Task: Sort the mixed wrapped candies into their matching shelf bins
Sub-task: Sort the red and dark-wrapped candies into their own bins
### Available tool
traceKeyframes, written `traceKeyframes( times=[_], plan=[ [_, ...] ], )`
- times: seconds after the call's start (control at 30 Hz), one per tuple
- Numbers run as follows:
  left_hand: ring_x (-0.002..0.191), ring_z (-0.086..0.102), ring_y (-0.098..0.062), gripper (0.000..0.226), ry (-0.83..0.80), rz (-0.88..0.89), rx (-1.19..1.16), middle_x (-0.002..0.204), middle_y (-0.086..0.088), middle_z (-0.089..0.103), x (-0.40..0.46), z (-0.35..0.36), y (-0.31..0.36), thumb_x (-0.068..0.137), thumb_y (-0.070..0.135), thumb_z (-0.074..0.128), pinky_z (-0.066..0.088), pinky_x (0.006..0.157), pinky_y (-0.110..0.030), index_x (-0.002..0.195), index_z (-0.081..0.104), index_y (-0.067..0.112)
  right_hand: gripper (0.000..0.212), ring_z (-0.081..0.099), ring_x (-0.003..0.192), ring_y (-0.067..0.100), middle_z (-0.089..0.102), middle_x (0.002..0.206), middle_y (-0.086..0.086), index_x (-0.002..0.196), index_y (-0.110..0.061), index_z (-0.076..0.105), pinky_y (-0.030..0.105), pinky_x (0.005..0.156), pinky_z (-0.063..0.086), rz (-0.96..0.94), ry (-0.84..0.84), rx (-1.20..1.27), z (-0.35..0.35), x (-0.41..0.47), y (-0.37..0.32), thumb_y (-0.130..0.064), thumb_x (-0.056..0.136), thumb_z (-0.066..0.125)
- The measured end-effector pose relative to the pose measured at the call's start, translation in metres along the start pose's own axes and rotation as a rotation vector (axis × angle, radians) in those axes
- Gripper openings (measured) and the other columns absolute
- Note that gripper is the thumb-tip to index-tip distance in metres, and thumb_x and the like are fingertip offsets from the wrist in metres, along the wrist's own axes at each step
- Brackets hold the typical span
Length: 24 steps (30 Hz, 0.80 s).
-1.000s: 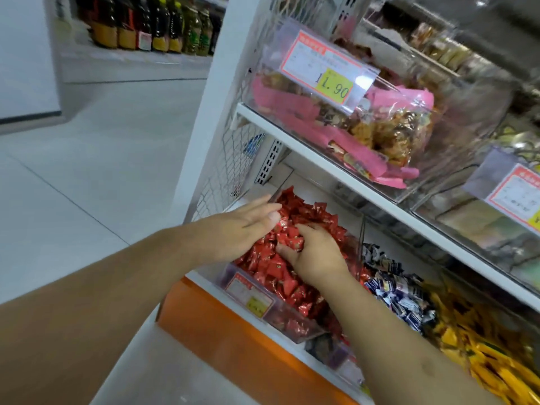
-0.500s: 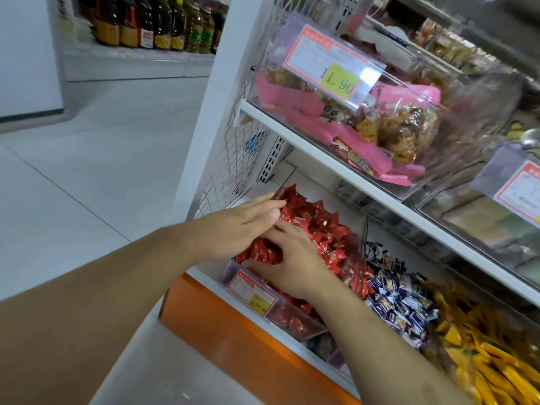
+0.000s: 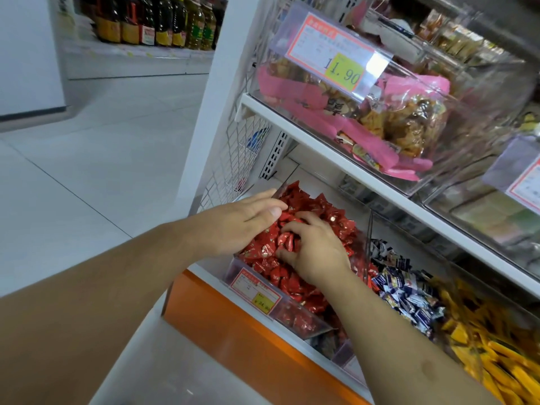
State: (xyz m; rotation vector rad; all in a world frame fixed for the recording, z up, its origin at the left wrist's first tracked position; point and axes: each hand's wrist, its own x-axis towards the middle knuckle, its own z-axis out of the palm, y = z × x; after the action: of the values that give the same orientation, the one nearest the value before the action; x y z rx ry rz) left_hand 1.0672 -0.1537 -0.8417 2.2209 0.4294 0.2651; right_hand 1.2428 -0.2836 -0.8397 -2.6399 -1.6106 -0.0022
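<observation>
Head view: both hands on red candies.

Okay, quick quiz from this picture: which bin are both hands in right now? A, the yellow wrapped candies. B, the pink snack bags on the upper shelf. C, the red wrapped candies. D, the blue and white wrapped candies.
C: the left hand and the right hand both rest on the heap of red wrapped candies in the leftmost clear bin of the lower shelf.

Small print on the price label is blurred; yellow candies run off-frame.
</observation>
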Motion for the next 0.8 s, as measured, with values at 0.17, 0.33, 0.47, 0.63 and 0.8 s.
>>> traceKeyframes(
  times=[0.17, 0.33, 0.47, 0.63, 0.8],
  plan=[
    [0.152, 0.01, 0.006, 0.048, -0.007, 0.016, 0.013, 0.165, 0.036, 0.005, 0.0, -0.001, 0.001, 0.104, 0.067, 0.021, 0.013, 0.124, -0.039, 0.15, 0.032, 0.06, 0.05, 0.044, 0.14, 0.021, 0.041, 0.156, -0.011, 0.131, -0.048, 0.06, 0.044, 0.111, 0.045, 0.117, 0.017, 0.024, -0.011, 0.002, 0.01, -0.052, 0.085, 0.078],
    [0.152, 0.01, 0.007, 0.048, -0.01, 0.006, 0.014, 0.166, 0.034, 0.005, -0.001, 0.0, 0.007, 0.104, 0.065, 0.022, 0.013, 0.124, -0.037, 0.15, 0.034, 0.057, 0.058, 0.043, 0.142, 0.023, 0.043, 0.156, -0.006, 0.134, -0.043, 0.061, 0.045, 0.115, 0.041, 0.126, 0.017, 0.11, -0.01, 0.001, 0.009, -0.052, 0.081, 0.081],
    [0.152, 0.01, 0.005, 0.052, -0.012, -0.021, 0.022, 0.167, 0.03, 0.006, 0.0, 0.001, 0.011, 0.102, 0.066, 0.022, 0.013, 0.127, -0.042, 0.152, 0.035, 0.054, 0.072, 0.025, 0.153, 0.012, 0.028, 0.166, -0.012, 0.148, -0.045, 0.048, 0.029, 0.122, 0.019, 0.017, -0.105, 0.293, -0.026, -0.019, -0.002, -0.055, 0.083, 0.078],
    [0.155, 0.005, -0.001, 0.059, 0.024, -0.04, 0.072, 0.169, 0.024, 0.005, 0.001, 0.006, 0.022, 0.1, 0.069, 0.021, 0.008, 0.128, -0.042, 0.157, 0.027, 0.052, 0.066, 0.007, 0.157, 0.014, 0.02, 0.169, -0.015, 0.157, -0.038, 0.034, 0.035, 0.128, 0.01, -0.044, 0.053, 0.164, -0.05, -0.067, 0.002, -0.053, 0.097, 0.057],
    [0.158, -0.009, -0.018, 0.067, 0.094, 0.003, 0.342, 0.171, 0.015, -0.005, 0.004, 0.02, 0.052, 0.096, 0.078, 0.013, 0.001, 0.127, -0.054, 0.158, 0.016, 0.054, 0.063, 0.011, 0.154, 0.002, 0.021, 0.167, -0.014, 0.16, -0.028, 0.03, 0.025, 0.126, 0.017, 0.01, 0.125, 0.175, -0.059, -0.13, 0.035, -0.045, 0.103, 0.051]
  ],
)
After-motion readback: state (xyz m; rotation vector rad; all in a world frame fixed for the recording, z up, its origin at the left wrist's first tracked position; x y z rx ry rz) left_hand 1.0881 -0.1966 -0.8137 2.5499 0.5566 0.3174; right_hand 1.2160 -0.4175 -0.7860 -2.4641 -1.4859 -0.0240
